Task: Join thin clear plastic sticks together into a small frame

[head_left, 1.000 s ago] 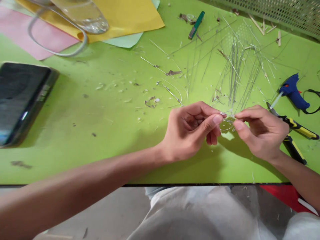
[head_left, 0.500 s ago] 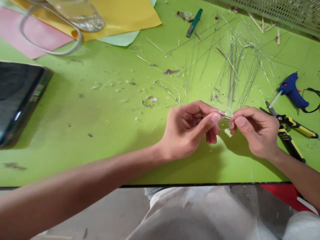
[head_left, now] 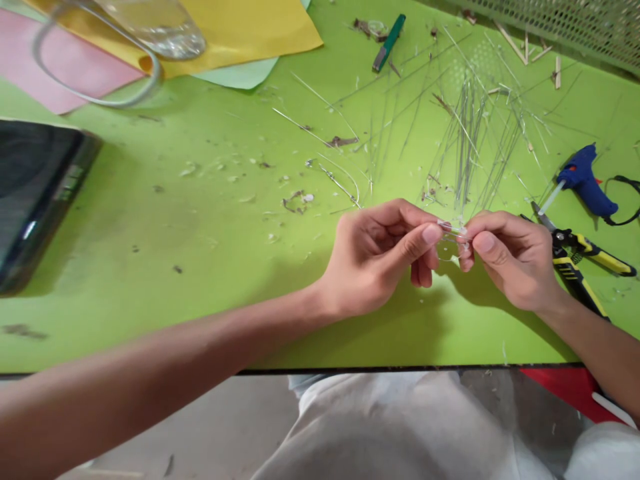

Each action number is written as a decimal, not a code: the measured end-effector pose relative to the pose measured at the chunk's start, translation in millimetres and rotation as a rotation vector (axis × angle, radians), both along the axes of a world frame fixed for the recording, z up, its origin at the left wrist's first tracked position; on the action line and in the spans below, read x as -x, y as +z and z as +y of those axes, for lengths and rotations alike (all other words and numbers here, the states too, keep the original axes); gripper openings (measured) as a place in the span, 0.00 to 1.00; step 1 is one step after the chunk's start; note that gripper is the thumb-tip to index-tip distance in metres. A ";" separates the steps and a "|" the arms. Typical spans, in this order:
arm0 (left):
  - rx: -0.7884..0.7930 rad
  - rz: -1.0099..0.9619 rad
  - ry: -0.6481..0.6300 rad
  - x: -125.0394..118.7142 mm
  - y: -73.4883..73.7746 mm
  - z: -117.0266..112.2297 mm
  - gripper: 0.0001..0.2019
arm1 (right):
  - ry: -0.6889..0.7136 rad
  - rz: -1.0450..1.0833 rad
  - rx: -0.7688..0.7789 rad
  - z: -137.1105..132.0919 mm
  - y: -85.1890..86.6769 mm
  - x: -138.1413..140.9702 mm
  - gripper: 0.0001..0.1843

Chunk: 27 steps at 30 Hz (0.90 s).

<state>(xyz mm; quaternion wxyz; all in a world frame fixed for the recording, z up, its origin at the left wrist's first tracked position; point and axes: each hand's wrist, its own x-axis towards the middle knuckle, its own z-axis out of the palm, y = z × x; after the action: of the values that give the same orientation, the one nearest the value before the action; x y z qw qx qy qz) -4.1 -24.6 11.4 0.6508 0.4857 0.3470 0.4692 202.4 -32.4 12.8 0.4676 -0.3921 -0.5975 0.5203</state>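
Note:
Both of my hands meet just above the green table point(head_left: 200, 280), pinching a small loop of thin clear strip point(head_left: 451, 241) between them. My left hand point(head_left: 383, 257) grips its left end with thumb and forefinger, the other fingers curled under. My right hand point(head_left: 510, 260) pinches the right end the same way. The loop hangs slightly below the fingertips. Behind the hands lies a spread of many thin pale sticks point(head_left: 470, 127).
Yellow-handled pliers point(head_left: 580, 257) and a blue glue gun point(head_left: 583, 180) lie right of my right hand. A dark phone point(head_left: 35, 193) sits at the left. Coloured paper sheets point(head_left: 240, 27), a clear glass point(head_left: 155, 27), a green pen point(head_left: 387, 43) and a mesh basket point(head_left: 560, 23) lie at the back.
My two hands have drawn a little closer together on the loop, and my right hand has shifted slightly left. The view has drifted a bit to the right.

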 end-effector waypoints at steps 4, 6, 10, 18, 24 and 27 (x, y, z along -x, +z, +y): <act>0.015 -0.029 -0.017 0.1 -0.7 0.7 0.23 | 0.013 0.014 0.005 0.5 -1.0 -0.6 0.10; 0.021 -0.040 -0.029 0.0 -0.2 1.1 0.23 | 0.018 0.011 0.010 0.6 -1.2 -0.9 0.10; 0.036 -0.066 -0.043 -0.2 0.5 1.5 0.23 | 0.029 0.028 0.007 0.7 -0.6 -1.1 0.08; 0.055 -0.086 -0.080 0.0 -0.4 3.4 0.23 | 0.035 0.048 0.009 3.3 -1.2 -1.1 0.09; 0.070 -0.113 -0.080 -1.4 0.7 3.2 0.23 | 0.043 0.073 0.049 4.2 1.6 -1.8 0.09; 0.078 -0.092 -0.073 -1.1 0.9 2.5 0.24 | 0.031 0.079 0.095 3.4 3.4 -1.8 0.09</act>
<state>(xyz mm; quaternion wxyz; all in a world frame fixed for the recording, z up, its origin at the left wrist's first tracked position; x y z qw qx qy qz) -3.0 -22.0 12.3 0.7013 0.4501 0.3169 0.4529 204.3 -29.0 16.2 0.4634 -0.3840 -0.5592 0.5702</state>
